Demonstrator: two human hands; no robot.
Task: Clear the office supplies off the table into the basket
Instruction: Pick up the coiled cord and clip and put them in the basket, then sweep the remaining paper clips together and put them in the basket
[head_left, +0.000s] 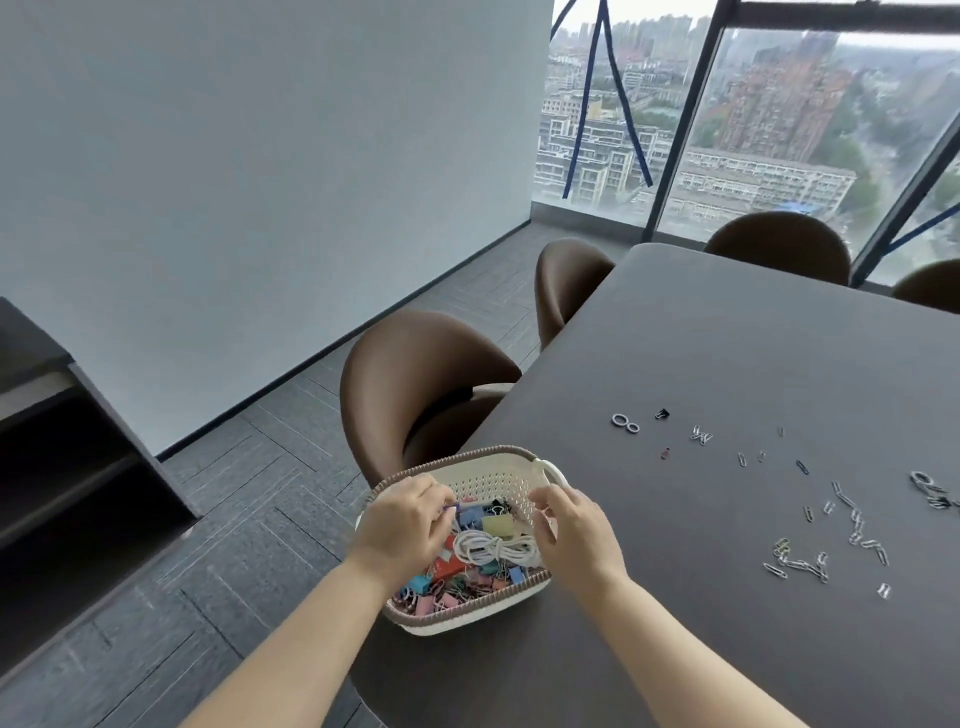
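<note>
A cream basket (493, 465) with a brown rim stands at the near left corner of the dark table (727, 364). It holds coloured binder clips (467, 587) and a coiled white cable (493, 545). My left hand (402, 525) hovers over the basket's left side and pinches a small purple clip at its fingertips. My right hand (574, 530) hangs over the basket's right side with fingers loosely curled and holds nothing. Loose paper clips (810, 558) lie scattered on the table to the right, with two metal rings (625, 422) and a small black binder clip (661, 413) farther back.
Brown chairs (415, 374) stand along the table's left edge and far end. A dark cabinet (62, 441) is on the left by the wall. Large windows fill the back right. More clips and rings (930, 491) lie at the right edge of view.
</note>
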